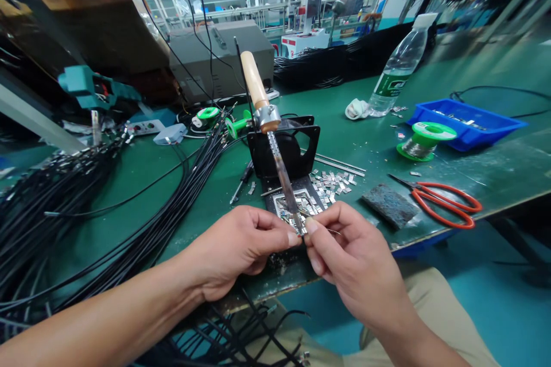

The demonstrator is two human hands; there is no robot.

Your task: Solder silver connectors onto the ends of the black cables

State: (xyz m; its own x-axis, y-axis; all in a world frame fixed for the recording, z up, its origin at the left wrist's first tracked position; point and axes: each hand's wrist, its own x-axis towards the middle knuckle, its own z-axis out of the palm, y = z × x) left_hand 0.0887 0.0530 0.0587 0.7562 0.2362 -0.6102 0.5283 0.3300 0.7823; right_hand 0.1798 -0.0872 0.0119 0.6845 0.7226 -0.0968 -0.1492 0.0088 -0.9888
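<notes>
A soldering iron (282, 172) with a wooden handle is clamped in a stand, its tip pointing down between my hands. My left hand (245, 241) is closed in a pinch just left of the tip. The small piece between those fingertips is mostly hidden, with a speck of red beside it. My right hand (344, 252) is closed too, pinching a thin length of solder wire (333, 232) close to the tip. Under the iron, a dark plate (316, 203) bears small metal pieces. More metal clips (333, 184) lie scattered to its right.
Behind the iron stands a black fan (284, 152). Bundles of black cables (185, 189) cover the left side. At right are red-handled scissors (447, 198), a dark sponge (390, 205), a solder spool (426, 141), a blue tray (495, 133) and a plastic bottle (400, 69).
</notes>
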